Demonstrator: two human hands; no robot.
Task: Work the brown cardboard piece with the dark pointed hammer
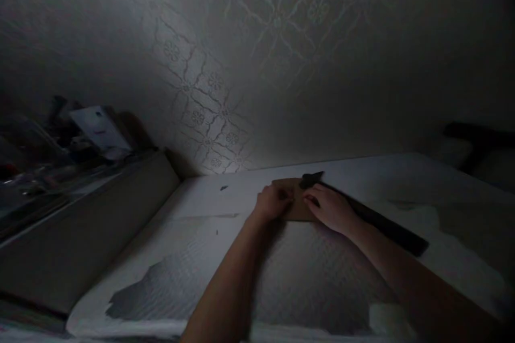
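Note:
A flat brown board [298, 210], perhaps cardboard, lies on the white table, under both hands. My left hand [272, 202] rests at its left side with fingers curled and fingertips pressed together. Over its right side, my right hand [328, 206] is pinched in the same way, facing the left. Whatever sits between the fingertips is too dark and small to make out. Just beyond my right hand lies a small dark pointed thing [311, 179]. A long dark flat strip [386, 222] runs from there toward the lower right, partly behind my right hand and forearm.
The white table [193, 198] meets a patterned wall [209, 102]; its surface has a large grey textured patch [161, 289]. A small dark scrap [223, 188] lies left of the board. At left, a raised shelf holds clutter and a white box [98, 126]. A dark object [478, 136] stands at right.

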